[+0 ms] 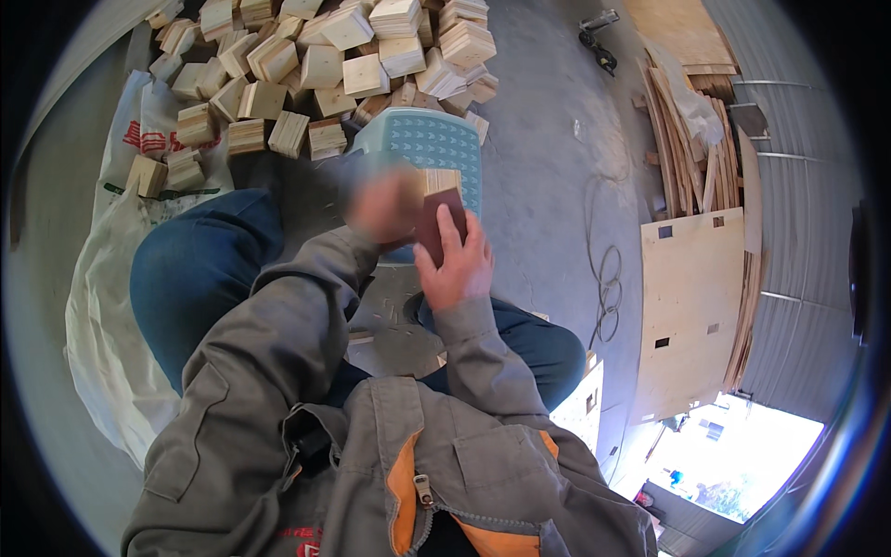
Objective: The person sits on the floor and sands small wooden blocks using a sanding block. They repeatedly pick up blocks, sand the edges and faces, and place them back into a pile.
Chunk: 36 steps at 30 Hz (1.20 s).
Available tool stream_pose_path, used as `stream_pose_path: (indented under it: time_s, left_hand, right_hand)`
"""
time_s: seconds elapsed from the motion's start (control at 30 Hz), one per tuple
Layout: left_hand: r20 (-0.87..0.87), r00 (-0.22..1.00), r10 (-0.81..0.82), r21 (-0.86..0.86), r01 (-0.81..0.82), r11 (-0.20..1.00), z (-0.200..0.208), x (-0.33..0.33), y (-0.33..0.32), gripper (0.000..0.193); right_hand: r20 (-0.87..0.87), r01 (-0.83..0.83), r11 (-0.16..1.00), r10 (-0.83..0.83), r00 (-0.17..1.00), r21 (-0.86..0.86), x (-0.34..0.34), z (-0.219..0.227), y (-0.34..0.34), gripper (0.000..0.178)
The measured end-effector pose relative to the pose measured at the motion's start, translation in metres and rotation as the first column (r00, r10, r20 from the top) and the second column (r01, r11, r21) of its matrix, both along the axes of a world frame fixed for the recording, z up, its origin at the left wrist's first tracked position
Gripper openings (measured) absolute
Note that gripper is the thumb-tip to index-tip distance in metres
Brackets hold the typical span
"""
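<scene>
Over a light-blue plastic stool (469, 158) with a textured top, my right hand (461, 265) grips a plywood block (436, 223). The block has a dark reddish-brown face and a pale layered edge at its far end. Close against the block's left side is my left hand (382, 206), smeared by motion. Its fingers cannot be made out, nor whether anything is in them. Beyond the stool lies a big heap of plywood blocks (322, 67), pale and layered, some tumbled toward the near left.
A white woven sack (111, 278) lies at the left by my knee. Along the right stand wooden strips (682, 139) and a plywood sheet (691, 316) with small cutouts. A loose cable (608, 288) curls on the grey floor, and a dark tool (599, 46) lies farther off.
</scene>
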<state>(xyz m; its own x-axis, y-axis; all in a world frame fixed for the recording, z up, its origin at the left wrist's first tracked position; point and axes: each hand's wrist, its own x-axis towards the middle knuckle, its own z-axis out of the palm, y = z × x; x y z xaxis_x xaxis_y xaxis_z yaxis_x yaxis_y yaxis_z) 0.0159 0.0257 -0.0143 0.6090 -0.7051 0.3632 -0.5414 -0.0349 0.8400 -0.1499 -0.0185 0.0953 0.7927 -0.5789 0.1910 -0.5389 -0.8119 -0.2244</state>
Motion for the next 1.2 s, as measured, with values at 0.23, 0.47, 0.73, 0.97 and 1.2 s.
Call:
stream_pose_path:
  time_s: [0.23,0.47,0.73,0.97,1.2]
  left_hand:
    - [-0.03,0.999,0.035,0.03,-0.034,0.999,-0.011,-0.001,0.003,0.051]
    - [-0.177,0.981,-0.077,0.299,0.128,0.946,0.015,-0.004,0.003,0.109]
    - [-0.137,0.99,-0.04,0.268,0.076,0.96,0.006,-0.001,0.001,0.092]
    - [-0.187,0.981,-0.057,0.269,0.107,0.957,0.008,-0.001,0.005,0.099]
    - [-0.178,0.984,-0.024,0.295,0.077,0.953,0.01,-0.006,0.004,0.102]
  right_hand:
    - [-0.076,0.129,0.992,-0.129,0.989,-0.004,0.108,0.003,-0.056,0.069]
    - [-0.121,0.154,0.987,-0.159,0.98,-0.046,0.104,0.006,-0.06,0.071]
    - [0.002,0.033,0.999,-0.032,0.999,-0.015,0.004,-0.002,-0.001,0.073]
    - [0.069,-0.04,0.999,0.042,0.997,-0.025,-0.024,0.002,0.011,0.076]
    - [0.024,0.046,0.997,-0.044,0.999,-0.061,0.046,-0.002,-0.04,0.07]
